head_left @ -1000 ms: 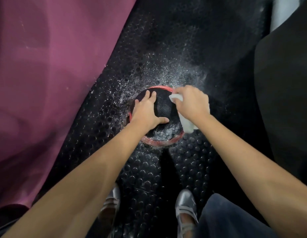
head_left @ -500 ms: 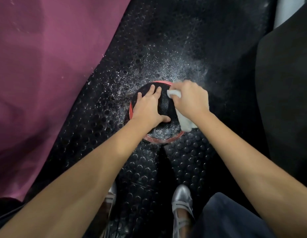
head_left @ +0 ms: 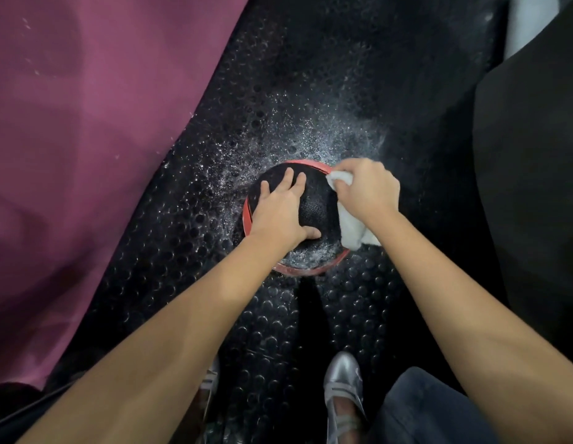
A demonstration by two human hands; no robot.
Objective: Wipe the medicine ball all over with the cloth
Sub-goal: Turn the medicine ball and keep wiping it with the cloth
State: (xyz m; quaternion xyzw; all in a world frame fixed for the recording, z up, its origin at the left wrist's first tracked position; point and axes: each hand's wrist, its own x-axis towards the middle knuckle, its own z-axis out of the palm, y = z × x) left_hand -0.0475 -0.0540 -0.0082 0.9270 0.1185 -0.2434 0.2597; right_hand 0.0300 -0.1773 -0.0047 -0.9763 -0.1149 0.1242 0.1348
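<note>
A black medicine ball (head_left: 314, 205) with a red band sits on the studded black rubber floor (head_left: 278, 107). My left hand (head_left: 280, 213) lies flat on its top left, fingers spread, thumb pointing right. My right hand (head_left: 366, 187) grips a bunched white cloth (head_left: 352, 229) and presses it against the ball's upper right side. The cloth hangs down past my wrist over the ball's right edge. White specks cover the ball's near side.
A purple mat (head_left: 86, 139) fills the left. A dark padded object (head_left: 535, 171) stands along the right. White speckles spread over the floor beyond the ball. My silver shoes (head_left: 342, 386) stand on the floor near the bottom.
My right hand with the cloth has slid up along the ball's right side toward its far edge. My left hand has stayed in place on the ball.
</note>
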